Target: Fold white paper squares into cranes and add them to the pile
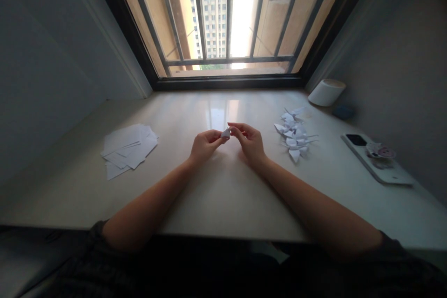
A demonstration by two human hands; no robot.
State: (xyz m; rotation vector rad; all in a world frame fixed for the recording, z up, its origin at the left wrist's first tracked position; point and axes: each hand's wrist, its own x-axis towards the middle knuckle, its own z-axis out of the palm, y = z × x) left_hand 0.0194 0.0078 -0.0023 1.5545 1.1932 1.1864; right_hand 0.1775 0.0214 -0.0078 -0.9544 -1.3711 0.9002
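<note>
Head view, and the left hand [203, 145] pinches a small, folded white paper piece [225, 134], the right hand's [252, 142] thumb and forefinger closed at its upper corner, paper snug between both sets of fingertips! Feather-light, I'd judge, crisp but crushable: grip the layered folds, and only lightly any thin tip.

Barred window [228, 18] w/ dk frame [226, 84], bright daylight, multi-storey bldg [213, 9] outside; grey walls [52, 74]; pale glossy counter [226, 200].
</note>
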